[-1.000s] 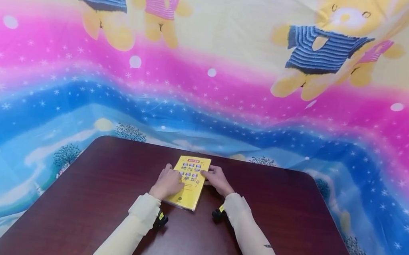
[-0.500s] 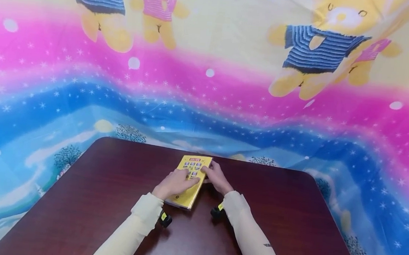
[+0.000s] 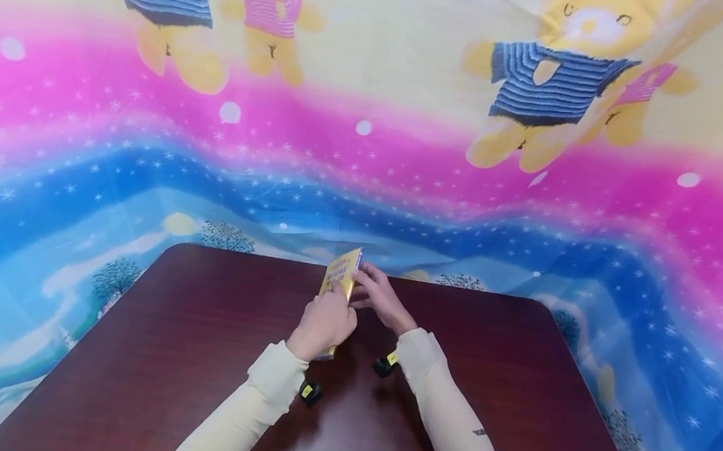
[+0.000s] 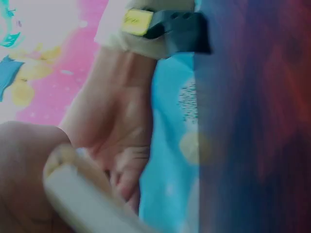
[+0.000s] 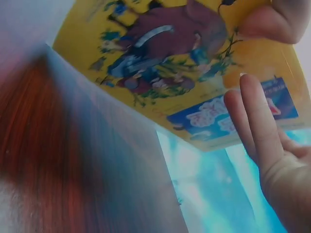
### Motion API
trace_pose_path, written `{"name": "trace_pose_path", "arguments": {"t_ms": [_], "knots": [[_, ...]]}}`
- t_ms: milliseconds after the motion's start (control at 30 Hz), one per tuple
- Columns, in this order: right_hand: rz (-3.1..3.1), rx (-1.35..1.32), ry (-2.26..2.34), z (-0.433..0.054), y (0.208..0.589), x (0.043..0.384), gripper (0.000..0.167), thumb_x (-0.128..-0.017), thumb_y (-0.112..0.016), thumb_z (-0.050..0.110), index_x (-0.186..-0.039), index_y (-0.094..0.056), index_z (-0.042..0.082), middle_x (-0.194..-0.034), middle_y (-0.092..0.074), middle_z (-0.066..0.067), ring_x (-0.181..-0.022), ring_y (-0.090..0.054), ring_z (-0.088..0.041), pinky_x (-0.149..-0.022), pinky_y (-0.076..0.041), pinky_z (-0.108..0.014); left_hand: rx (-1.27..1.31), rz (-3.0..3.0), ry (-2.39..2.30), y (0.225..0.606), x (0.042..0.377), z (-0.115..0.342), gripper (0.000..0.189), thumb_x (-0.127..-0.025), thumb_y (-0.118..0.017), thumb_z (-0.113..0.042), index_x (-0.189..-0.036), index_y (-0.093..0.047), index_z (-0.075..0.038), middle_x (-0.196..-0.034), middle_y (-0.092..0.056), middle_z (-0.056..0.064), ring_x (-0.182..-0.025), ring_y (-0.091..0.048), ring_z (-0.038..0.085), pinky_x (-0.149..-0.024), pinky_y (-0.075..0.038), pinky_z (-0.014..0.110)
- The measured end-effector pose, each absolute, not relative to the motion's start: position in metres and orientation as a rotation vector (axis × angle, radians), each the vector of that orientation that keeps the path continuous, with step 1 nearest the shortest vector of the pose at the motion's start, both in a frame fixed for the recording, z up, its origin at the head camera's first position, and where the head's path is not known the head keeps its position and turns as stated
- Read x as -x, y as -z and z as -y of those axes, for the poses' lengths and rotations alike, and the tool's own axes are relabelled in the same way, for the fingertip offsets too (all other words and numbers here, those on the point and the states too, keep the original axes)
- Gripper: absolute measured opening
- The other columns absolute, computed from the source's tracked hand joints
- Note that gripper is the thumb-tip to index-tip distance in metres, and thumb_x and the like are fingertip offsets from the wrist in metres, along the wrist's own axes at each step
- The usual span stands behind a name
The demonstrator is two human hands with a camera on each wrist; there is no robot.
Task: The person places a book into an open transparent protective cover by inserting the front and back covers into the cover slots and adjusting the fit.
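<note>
A thin yellow book (image 3: 341, 270) stands tilted up on its long side near the far part of the table. Its face toward the head camera carries small pictures. My left hand (image 3: 326, 322) grips the book's lower part, the index finger lying along that face. At the far right edge, my right hand (image 3: 384, 301) touches the book with fingers mostly straight and spread. In the right wrist view the book's other cover (image 5: 160, 53) shows a large brown animal drawing and a blue panel, with fingers against it. The left wrist view is blurred and shows the right palm (image 4: 121, 121).
The dark red-brown wooden table (image 3: 198, 354) has rounded far corners. A cloth (image 3: 405, 151) printed with bears, snowflakes and trees hangs behind and around it. A small black wrist camera (image 3: 310, 393) sits under the left cuff, another (image 3: 384, 365) under the right.
The book has turned from lying nearly flat to standing steeply tilted. My left hand has moved right and its fingers have closed in around the book; the right hand's fingers have loosened and spread.
</note>
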State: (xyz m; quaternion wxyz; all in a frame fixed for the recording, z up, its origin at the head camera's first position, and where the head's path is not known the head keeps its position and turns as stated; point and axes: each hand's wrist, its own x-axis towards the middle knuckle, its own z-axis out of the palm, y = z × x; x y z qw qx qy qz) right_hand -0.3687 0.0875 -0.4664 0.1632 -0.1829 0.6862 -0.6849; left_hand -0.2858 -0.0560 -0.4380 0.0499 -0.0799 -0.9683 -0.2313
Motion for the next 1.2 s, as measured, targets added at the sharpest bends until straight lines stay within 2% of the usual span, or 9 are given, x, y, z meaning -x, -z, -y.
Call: {"name": "trace_pose_path", "arguments": {"t_ms": [133, 233, 300, 433, 533, 667, 800, 1000, 1200], "knots": [[-1.943, 0.606, 1.955, -0.095, 0.466, 0.363, 0.066, -0.107, -0.046, 0.042, -0.156, -0.035, 0.001, -0.137, -0.057, -0.029, -0.107, -0.070, -0.022, -0.089, -0.060, -0.046, 0.199, 2.925, 0.821, 0.428, 0.283, 0.056, 0.052, -0.095, -0.053, -0.020, -0.134, -0.048, 0.014, -0.101, -0.068, 0.027, -0.061, -0.063, 0.028, -0.056, -0.055, 0.040], [-1.975, 0.686, 1.971, -0.102, 0.470, 0.359, 0.054, -0.108, -0.049, 0.029, -0.153, -0.041, -0.001, -0.135, -0.059, -0.029, -0.115, -0.067, -0.026, -0.097, -0.056, -0.050, 0.194, 2.897, 1.001, 0.419, 0.281, 0.058, 0.045, -0.097, -0.050, -0.018, -0.131, -0.050, 0.011, -0.089, -0.066, 0.021, -0.062, -0.061, 0.026, -0.057, -0.052, 0.039], [-2.053, 0.726, 1.963, -0.105, 0.476, 0.358, 0.048, -0.106, -0.055, 0.020, -0.149, -0.048, 0.000, -0.133, -0.061, -0.028, -0.119, -0.065, -0.029, -0.100, -0.054, -0.050, 0.202, 2.856, 1.155, 0.414, 0.280, 0.060, 0.042, -0.098, -0.047, -0.018, -0.130, -0.050, 0.010, -0.089, -0.065, 0.019, -0.065, -0.064, 0.026, -0.057, -0.055, 0.038], [-2.221, 0.704, 1.926, -0.112, 0.493, 0.357, 0.048, -0.099, -0.067, 0.013, -0.145, -0.055, 0.002, -0.134, -0.062, -0.024, -0.124, -0.060, -0.036, -0.103, -0.052, -0.046, 0.220, 2.723, 1.481, 0.409, 0.281, 0.067, 0.045, -0.099, -0.041, -0.017, -0.136, -0.053, 0.005, -0.104, -0.069, 0.022, -0.075, -0.070, 0.026, -0.060, -0.059, 0.037], [-2.258, 0.602, 1.914, -0.117, 0.505, 0.355, 0.051, -0.099, -0.068, 0.015, -0.147, -0.053, 0.004, -0.138, -0.060, -0.022, -0.124, -0.059, -0.036, -0.103, -0.052, -0.046, 0.215, 2.612, 1.715, 0.411, 0.285, 0.072, 0.052, -0.097, -0.039, -0.013, -0.146, -0.047, 0.001, -0.115, -0.069, 0.026, -0.078, -0.073, 0.029, -0.061, -0.061, 0.038], [-2.109, 0.473, 1.915, -0.122, 0.514, 0.352, 0.048, -0.107, -0.054, 0.026, -0.149, -0.049, 0.004, -0.136, -0.062, -0.019, -0.118, -0.065, -0.030, -0.101, -0.054, -0.048, 0.178, 2.448, 1.973, 0.419, 0.291, 0.077, 0.057, -0.092, -0.042, -0.007, -0.148, -0.044, 0.002, -0.118, -0.067, 0.030, -0.082, -0.074, 0.033, -0.066, -0.063, 0.038], [-1.946, 0.434, 1.907, -0.125, 0.517, 0.349, 0.049, -0.110, -0.044, 0.036, -0.147, -0.051, 0.004, -0.128, -0.066, -0.019, -0.111, -0.070, -0.026, -0.095, -0.058, -0.045, 0.186, 2.353, 2.111, 0.430, 0.298, 0.082, 0.054, -0.093, -0.043, -0.006, -0.146, -0.047, 0.002, -0.116, -0.068, 0.029, -0.086, -0.074, 0.032, -0.070, -0.062, 0.037], [-1.956, 0.393, 1.998, -0.132, 0.519, 0.349, 0.045, -0.107, -0.053, 0.031, -0.142, -0.056, 0.003, -0.121, -0.071, -0.017, -0.101, -0.074, -0.025, -0.084, -0.062, -0.041, 0.284, 2.416, 1.978, 0.443, 0.303, 0.092, 0.045, -0.100, -0.048, -0.009, -0.144, -0.049, -0.004, -0.107, -0.070, 0.021, -0.078, -0.074, 0.025, -0.066, -0.062, 0.036], [-2.026, 0.331, 2.037, -0.143, 0.521, 0.344, 0.040, -0.105, -0.058, 0.026, -0.138, -0.059, 0.004, -0.118, -0.073, -0.017, -0.097, -0.075, -0.025, -0.081, -0.063, -0.039, 0.306, 2.466, 1.784, 0.453, 0.307, 0.099, 0.052, -0.096, -0.065, -0.008, -0.146, -0.050, -0.006, -0.116, -0.071, 0.019, -0.082, -0.074, 0.023, -0.065, -0.063, 0.034]]}}
